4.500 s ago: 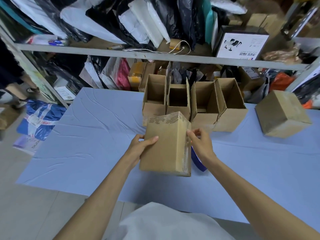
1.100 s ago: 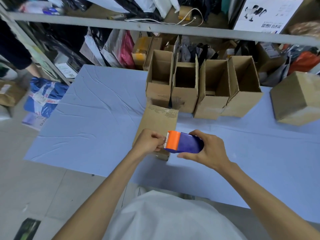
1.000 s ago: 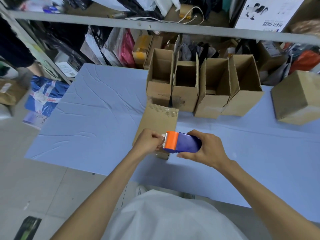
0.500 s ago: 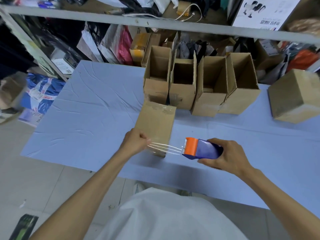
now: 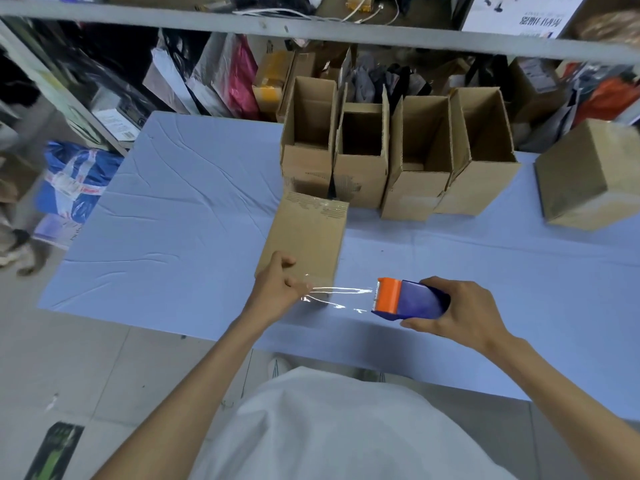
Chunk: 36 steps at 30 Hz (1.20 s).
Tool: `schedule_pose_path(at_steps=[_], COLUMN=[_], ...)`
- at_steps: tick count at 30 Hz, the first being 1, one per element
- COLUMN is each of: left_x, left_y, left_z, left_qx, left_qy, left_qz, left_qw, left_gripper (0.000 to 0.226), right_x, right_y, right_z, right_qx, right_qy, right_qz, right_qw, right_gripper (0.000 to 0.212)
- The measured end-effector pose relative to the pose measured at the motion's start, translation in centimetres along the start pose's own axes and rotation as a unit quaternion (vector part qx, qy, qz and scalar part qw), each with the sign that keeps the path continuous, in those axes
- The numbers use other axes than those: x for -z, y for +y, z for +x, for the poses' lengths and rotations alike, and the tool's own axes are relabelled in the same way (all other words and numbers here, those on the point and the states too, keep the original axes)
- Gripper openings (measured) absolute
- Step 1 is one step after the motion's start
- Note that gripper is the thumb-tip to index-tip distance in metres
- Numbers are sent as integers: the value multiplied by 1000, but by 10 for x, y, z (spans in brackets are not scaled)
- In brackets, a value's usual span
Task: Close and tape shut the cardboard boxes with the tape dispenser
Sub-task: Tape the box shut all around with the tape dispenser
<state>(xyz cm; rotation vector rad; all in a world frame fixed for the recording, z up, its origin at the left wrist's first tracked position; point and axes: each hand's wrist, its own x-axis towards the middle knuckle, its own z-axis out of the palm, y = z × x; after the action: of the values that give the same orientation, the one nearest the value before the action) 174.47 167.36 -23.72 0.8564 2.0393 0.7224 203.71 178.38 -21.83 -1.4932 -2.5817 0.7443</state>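
Gripping the tape dispenser [image 5: 408, 300] beside the box [image 5: 308, 237], the right hand [image 5: 465, 315] faces the left hand [image 5: 277, 289] pinching tape [image 5: 341, 295].

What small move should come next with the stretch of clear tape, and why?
Probably press the free end of the clear tape onto the near end of the closed brown cardboard box. The left hand pinches that end right at the box, the right hand grips the blue and orange tape dispenser off to the right, and the tape spans between them, seemingly not yet stuck down.
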Motion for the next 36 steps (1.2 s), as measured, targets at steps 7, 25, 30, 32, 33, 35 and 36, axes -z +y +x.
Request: schedule_pose_path(at_steps=[7,25,30,32,33,35,36], left_x=[-4,-17,-4,2,5,10,11], left_y=[6,10,14,13,13,14,16], left_z=[0,1,3,2,2,4,6], left_qx=[14,20,46,53,59,70,63], left_qy=[8,68,48,38,29,11,15], left_qz=[11,106,165,174,184,209,225], left_qw=[1000,992,984,983,981,975,972], left_gripper=[49,59,99,96,91,73,58], right_x=[-5,-11,-12,-13,-14,-15,-16], right_y=[0,-2,-2,-2,-2,-2,-2], right_z=[2,6,8,8,8,8,8], right_qx=[0,-2,-5,-5,-2,1,1], right_qy=[-5,-27,-30,-33,-37,-44,-46], right_qz=[-7,-22,-22,-22,-23,-27,-27], right_qw=[1000,999,999,999,999,999,999], right_gripper=[57,55,53,53,54,55,56])
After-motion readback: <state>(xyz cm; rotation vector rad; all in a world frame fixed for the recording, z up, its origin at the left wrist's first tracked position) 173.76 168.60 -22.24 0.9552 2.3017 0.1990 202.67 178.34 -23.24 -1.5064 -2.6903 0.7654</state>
